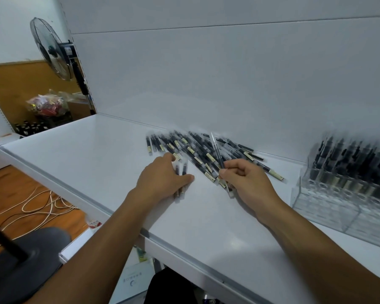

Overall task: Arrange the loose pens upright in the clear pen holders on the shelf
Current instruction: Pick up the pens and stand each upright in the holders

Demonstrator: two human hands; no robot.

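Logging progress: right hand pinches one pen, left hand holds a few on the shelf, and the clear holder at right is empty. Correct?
Not empty: the head view shows the clear pen holder has upright pens in its back rows. The right hand pinches one pen; the left hand holds a few pens.

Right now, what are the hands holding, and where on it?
Right hand pinches a single pen below its middle; left hand grips a pen bunch mid-length.

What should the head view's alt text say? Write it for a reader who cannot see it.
Two bare hands sort a pile of loose pens on a white shelf: the left hand grips a few pens against the shelf, the right hand pinches a single pen, tilted up. A clear pen holder at right already holds standing pens.
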